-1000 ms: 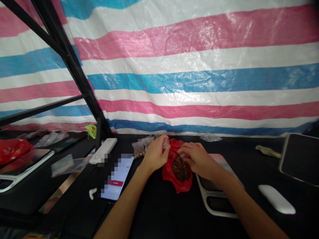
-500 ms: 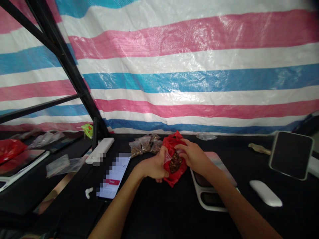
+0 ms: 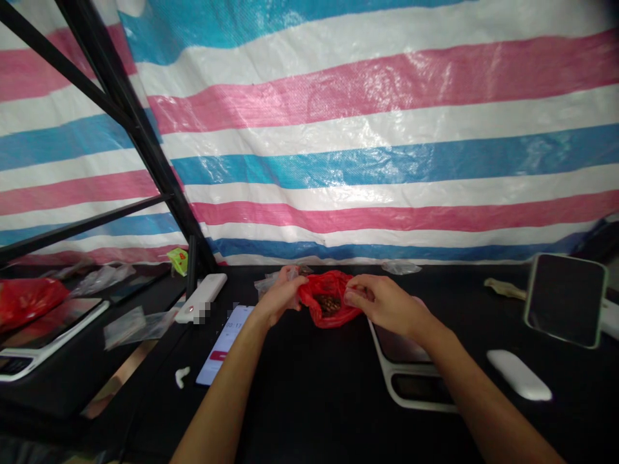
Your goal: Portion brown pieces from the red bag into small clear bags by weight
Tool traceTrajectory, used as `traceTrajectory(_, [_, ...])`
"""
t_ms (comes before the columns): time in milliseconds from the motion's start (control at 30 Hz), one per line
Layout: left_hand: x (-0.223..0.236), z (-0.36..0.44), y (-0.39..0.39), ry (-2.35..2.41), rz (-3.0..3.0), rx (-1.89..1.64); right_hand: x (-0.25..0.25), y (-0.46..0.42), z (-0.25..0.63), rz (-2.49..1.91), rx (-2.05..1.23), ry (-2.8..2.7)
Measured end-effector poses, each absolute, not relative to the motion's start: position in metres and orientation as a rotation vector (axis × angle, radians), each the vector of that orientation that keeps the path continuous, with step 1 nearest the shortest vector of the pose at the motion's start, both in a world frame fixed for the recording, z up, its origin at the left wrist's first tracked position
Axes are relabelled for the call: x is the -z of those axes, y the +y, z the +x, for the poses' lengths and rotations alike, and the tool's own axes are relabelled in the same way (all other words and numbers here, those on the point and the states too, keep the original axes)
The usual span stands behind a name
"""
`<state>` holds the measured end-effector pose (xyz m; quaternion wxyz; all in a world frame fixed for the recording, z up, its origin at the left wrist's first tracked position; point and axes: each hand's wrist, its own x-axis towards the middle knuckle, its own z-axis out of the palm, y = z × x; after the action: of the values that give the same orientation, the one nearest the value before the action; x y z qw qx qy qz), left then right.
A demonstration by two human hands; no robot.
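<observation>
A: Where's the work?
B: Black tabletop (image 3: 309, 412), crumpled red plastic bag (image 3: 329, 316) on it, dark brown lumpy contents (image 3: 329, 304) showing.
A: Grip?
B: Left hand (image 3: 276, 298) and right hand (image 3: 382, 306) apart, either side of the bag. Clamped or not: can't tell.
A: Technique?
B: Keep the bag low, pinch edges only, don't squeeze the contents.

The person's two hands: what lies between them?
In the head view, a red plastic bag holding dark brown bits lies between the left hand and the right hand.
</observation>
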<state>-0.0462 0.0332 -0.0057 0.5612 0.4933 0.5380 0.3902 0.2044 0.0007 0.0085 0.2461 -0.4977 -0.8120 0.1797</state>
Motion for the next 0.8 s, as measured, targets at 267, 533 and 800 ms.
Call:
traceTrajectory(267, [-0.004,-0.039,0.007,1.327,1.592,-0.625,0.017,0.007,0.181,-1.114,-0.095,-2.359])
traceTrajectory(533, [0.021,-0.030,0.019,1.262,1.455,-0.727,0.029,0.011,0.187,-1.315,-0.249,-2.442])
traceTrajectory(800, [0.035,-0.023,0.034,1.413,1.259,-0.987,0.028,0.006,0.178,-1.407,-0.329,-2.429])
